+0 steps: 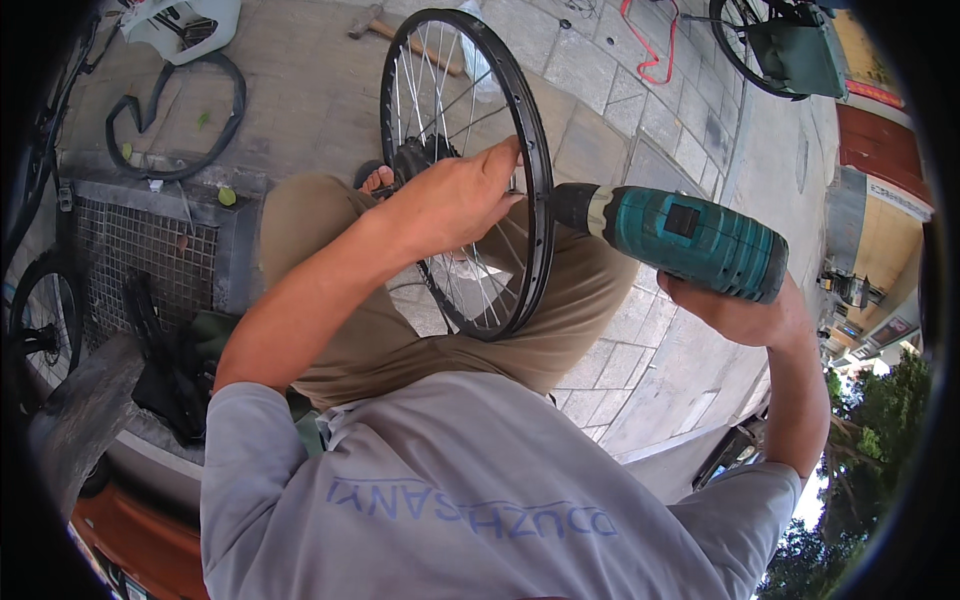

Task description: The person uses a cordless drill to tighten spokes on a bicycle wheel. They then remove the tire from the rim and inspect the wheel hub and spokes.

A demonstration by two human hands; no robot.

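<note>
A bare bicycle wheel (537, 230) with a black rim stands upright between my knees, its silver spokes running to a dark hub (425, 155). My left hand (455, 200) is closed at the inner side of the rim, with thumb and fingers pinched around a spoke end there. In my right hand (745, 312) is a teal and black cordless drill (735, 250), held level and pointing left. The drill's black nose meets the outer face of the rim, across from my left fingers. Its bit is hidden, and so is most of my right hand's grip.
A hammer (425, 48) lies beyond the wheel beside a clear plastic bag (480, 65). A dark rubber tube (238, 110) lies on the paving at the left, near a metal grate (150, 240). A red hooked rod (668, 50) and a parked bicycle (745, 55) are at the far right.
</note>
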